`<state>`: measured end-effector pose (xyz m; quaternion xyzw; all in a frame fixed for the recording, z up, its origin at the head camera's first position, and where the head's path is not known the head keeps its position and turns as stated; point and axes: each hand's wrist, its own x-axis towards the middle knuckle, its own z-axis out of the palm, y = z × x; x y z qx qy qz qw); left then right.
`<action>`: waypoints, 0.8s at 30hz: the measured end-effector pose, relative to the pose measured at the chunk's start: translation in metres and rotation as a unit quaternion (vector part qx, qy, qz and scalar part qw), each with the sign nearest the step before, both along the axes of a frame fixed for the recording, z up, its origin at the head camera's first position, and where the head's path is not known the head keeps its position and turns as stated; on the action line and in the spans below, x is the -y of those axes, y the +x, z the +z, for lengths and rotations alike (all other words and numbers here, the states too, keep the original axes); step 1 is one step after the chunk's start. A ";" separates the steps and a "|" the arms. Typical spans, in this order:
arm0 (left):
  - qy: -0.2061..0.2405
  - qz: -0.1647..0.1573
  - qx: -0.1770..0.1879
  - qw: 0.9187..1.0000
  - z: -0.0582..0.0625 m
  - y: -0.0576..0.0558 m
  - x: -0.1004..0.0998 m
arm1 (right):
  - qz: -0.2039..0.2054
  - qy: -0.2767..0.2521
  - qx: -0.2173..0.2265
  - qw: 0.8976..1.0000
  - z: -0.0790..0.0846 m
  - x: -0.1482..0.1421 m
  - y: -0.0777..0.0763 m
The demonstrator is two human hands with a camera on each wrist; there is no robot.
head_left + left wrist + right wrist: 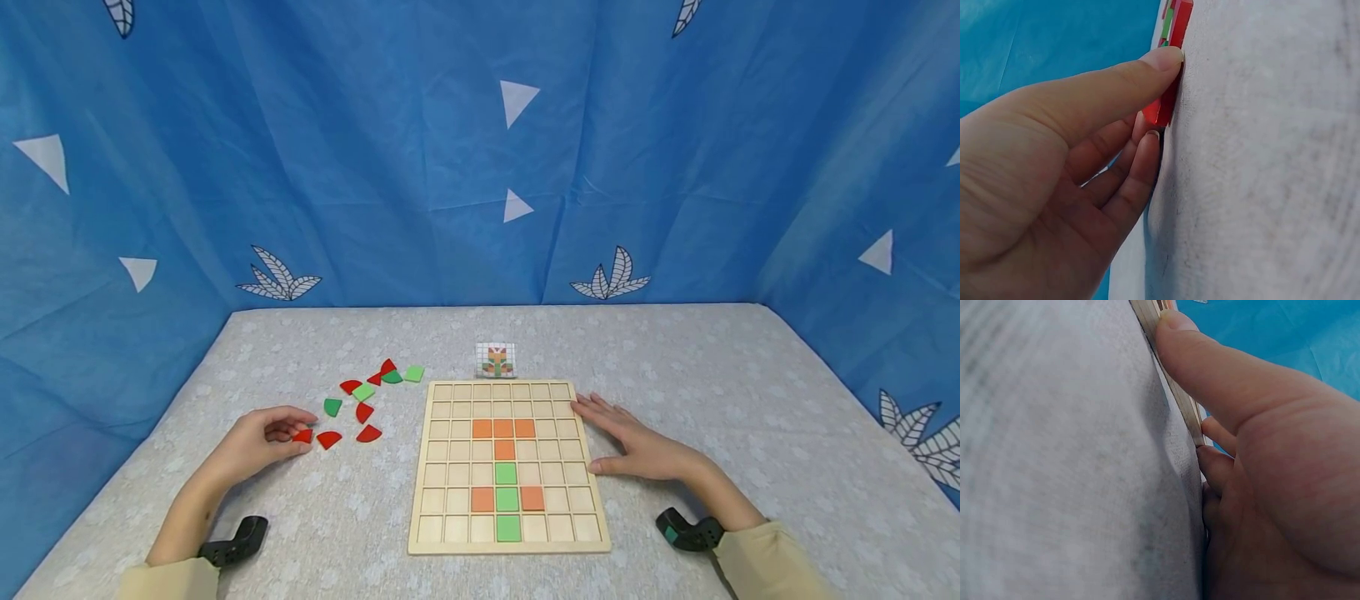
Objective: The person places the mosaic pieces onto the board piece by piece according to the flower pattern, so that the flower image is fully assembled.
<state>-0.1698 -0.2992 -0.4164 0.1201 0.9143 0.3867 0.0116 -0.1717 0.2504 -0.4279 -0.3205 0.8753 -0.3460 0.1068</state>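
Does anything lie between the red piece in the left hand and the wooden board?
Yes: on the straight path from the held red piece to the wooden board, two red wedges lie flat, one beside that piece, another nearer the board.

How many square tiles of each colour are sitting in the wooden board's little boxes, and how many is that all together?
Orange square tiles: 6
Light green square tiles: 3
Total: 9
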 end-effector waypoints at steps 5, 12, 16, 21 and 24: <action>0.003 0.004 0.006 1.000 0.000 0.001 0.001 | 0.003 -0.002 0.000 1.000 0.000 0.000 -0.001; 0.053 0.016 0.041 0.998 0.004 0.002 -0.002 | -0.001 -0.001 0.003 1.000 0.000 0.000 -0.001; 0.102 0.011 0.051 0.993 0.008 0.003 -0.004 | 0.000 -0.003 0.004 1.000 0.000 0.001 0.000; 0.136 -0.024 0.042 0.990 0.018 0.004 -0.018 | -0.001 -0.001 0.006 1.000 0.001 0.000 0.000; 0.135 -0.042 0.033 0.989 0.025 0.006 -0.034 | -0.003 -0.002 0.007 1.000 0.000 0.000 0.001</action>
